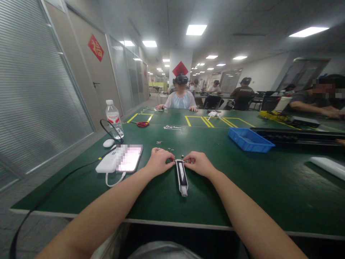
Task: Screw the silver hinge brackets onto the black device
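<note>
A long narrow white device point(182, 177) with a dark inner strip and a clear piece at its near end lies on the green table in front of me. My left hand point(160, 163) is at the left side of its far end, thumb and fingers pinched. Mirroring it on the right, my right hand point(199, 163) pinches at the same end. Something small and thin shows at the fingertips of both hands, too small to name. Just beyond the hands lie small metal nuts or rings point(172, 149), and a few more small rings point(159, 142) sit farther off.
To the left are a phone point(132, 158), a white power bank point(107, 162), cables and a water bottle point(114, 118). Red-handled scissors point(143, 124) and a metal strip point(172, 127) lie ahead. A blue tray point(249, 145) stands right. A person point(181, 97) sits opposite.
</note>
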Demonstrator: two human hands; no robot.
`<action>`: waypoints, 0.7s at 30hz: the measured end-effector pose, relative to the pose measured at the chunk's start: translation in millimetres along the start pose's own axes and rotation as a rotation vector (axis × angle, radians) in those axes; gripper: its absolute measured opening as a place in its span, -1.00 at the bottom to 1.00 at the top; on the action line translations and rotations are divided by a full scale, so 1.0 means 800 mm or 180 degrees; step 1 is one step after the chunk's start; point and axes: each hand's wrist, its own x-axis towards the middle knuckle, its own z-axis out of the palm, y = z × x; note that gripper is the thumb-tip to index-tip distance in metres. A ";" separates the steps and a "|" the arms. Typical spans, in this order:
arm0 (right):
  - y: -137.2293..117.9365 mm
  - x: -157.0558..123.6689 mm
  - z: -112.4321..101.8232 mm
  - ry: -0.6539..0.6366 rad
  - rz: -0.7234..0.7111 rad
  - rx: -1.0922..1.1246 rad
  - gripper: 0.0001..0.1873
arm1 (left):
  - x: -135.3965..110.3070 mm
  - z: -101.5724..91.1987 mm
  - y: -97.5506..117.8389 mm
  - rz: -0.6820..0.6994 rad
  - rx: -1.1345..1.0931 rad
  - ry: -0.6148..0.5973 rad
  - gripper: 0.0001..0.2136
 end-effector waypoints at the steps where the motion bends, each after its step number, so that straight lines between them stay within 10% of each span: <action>1: 0.001 0.000 0.000 -0.0018 0.0014 -0.0001 -0.87 | 0.000 0.000 0.000 0.0001 -0.0002 0.0007 -0.87; 21: 0.000 0.000 0.000 -0.0067 0.0083 0.0057 -0.84 | 0.000 0.001 -0.001 0.0046 0.0026 -0.0001 -0.88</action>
